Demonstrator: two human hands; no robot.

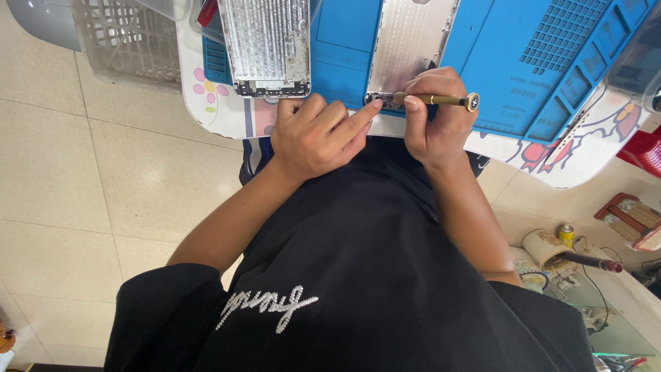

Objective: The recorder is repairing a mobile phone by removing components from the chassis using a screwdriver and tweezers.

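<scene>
Housing in hand: I see a silver phone back housing (412, 48) lying on the blue work mat (551, 69) at the near edge of the table (585, 162), its bottom end toward me.
Screwdriver: a slim brass-coloured screwdriver (441, 100) lies almost level, its tip at the bottom end of that housing.
Right hand: my right hand (435, 120) has its fingers (413, 103) pressed around the screwdriver shaft, pinching it.
Left hand: my left hand (318, 138) rests at the table edge, most fingers curled in, the forefinger stretched out so its tip touches the housing's bottom corner just beside the tool tip.
Second housing: another silver housing (265, 45) lies to the left on the mat, apart from both hands.
Further out: a white plastic basket (124, 38) sits at the far left end of the table; tiled floor (82, 172) lies below.
Risk, as I judge it: the driver is held so flat that the tip could slip off and jab the forefinger or scratch the housing; a loosened screw could roll off the near edge onto the floor.
</scene>
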